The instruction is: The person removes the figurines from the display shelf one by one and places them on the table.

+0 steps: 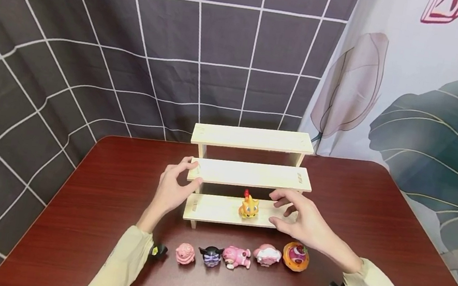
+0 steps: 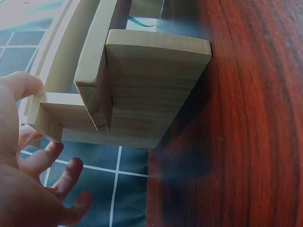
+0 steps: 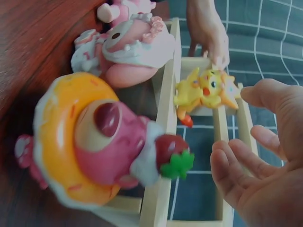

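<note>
A three-tier wooden shelf [image 1: 225, 171] stands on the table. My left hand [image 1: 175, 182] holds the left end of its middle plank between thumb and index finger; the other fingers [image 2: 71, 175] hang loose. On the bottom plank sits a yellow cat-like figurine [image 1: 249, 208] with a red tip on top. My right hand [image 1: 310, 220] is just right of that figurine, thumb and fingers spread apart and nothing between them. In the right wrist view, a gap shows between the fingers [image 3: 232, 165] and the yellow figurine [image 3: 203, 92].
In front of the shelf lies a row of figurines: a pink one [image 1: 185, 254], a black-and-purple one [image 1: 212, 256], a pink bear [image 1: 237, 257], a pink-and-white one [image 1: 267, 255] and a bear in an orange ring [image 1: 296, 256]. A dark grid curtain [image 1: 159, 45] hangs behind the table [image 1: 114, 205].
</note>
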`<control>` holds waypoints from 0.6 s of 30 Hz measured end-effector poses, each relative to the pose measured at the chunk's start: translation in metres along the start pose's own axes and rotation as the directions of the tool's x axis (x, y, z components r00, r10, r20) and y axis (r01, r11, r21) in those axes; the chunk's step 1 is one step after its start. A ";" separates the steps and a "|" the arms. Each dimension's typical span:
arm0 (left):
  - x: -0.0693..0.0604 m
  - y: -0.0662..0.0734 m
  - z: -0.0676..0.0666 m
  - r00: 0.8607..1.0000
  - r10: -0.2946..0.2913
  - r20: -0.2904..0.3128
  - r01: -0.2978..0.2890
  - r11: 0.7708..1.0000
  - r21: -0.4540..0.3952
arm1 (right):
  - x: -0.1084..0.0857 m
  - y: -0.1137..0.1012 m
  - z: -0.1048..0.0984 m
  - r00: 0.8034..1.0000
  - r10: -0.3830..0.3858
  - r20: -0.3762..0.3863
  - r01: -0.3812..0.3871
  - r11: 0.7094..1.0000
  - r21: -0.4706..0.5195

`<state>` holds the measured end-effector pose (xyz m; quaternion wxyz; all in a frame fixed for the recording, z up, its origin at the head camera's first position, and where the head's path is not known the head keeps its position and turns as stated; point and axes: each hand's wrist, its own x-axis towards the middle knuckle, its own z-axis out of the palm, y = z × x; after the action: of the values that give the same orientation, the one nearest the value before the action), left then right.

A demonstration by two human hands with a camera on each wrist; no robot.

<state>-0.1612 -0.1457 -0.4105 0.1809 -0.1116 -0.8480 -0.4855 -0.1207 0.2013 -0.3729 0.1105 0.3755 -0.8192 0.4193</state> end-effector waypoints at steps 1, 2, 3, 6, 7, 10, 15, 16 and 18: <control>0.000 0.000 0.000 1.000 0.000 -0.001 0.000 1.000 0.000 | 0.002 0.000 0.002 1.000 -0.002 0.003 0.002 1.000 0.002; 0.000 0.000 0.000 1.000 0.001 0.001 -0.001 1.000 0.000 | 0.004 0.000 0.003 1.000 -0.004 0.008 0.004 1.000 0.005; 0.000 0.000 -0.001 1.000 0.002 0.003 -0.002 1.000 -0.001 | 0.006 0.000 0.005 1.000 -0.006 0.012 0.006 1.000 0.008; 0.000 0.001 -0.001 1.000 -0.001 0.006 0.001 1.000 -0.003 | 0.010 0.002 0.010 0.999 -0.019 0.031 0.019 1.000 0.014; 0.000 0.001 -0.001 1.000 -0.003 0.007 0.003 1.000 -0.003 | 0.011 0.002 0.011 0.999 -0.025 0.038 0.024 1.000 0.016; 0.000 0.001 -0.001 1.000 -0.004 0.004 0.004 1.000 -0.001 | 0.015 0.003 0.015 0.998 -0.038 0.057 0.037 0.999 0.022; 0.000 0.002 -0.001 1.000 0.003 0.000 -0.003 1.000 -0.002 | 0.021 0.001 0.019 0.996 -0.041 0.078 0.038 0.999 0.038; 0.000 0.002 -0.001 1.000 0.003 0.001 -0.003 1.000 -0.003 | 0.021 0.001 0.020 0.996 -0.039 0.082 0.035 0.998 0.042; 0.000 0.002 -0.001 1.000 0.001 0.002 -0.001 1.000 -0.005 | 0.023 0.001 0.021 0.995 -0.036 0.089 0.032 0.999 0.044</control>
<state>-0.1601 -0.1457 -0.4085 0.1801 -0.1128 -0.8469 -0.4875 -0.1344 0.1735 -0.3754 0.0727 0.4102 -0.8077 0.4172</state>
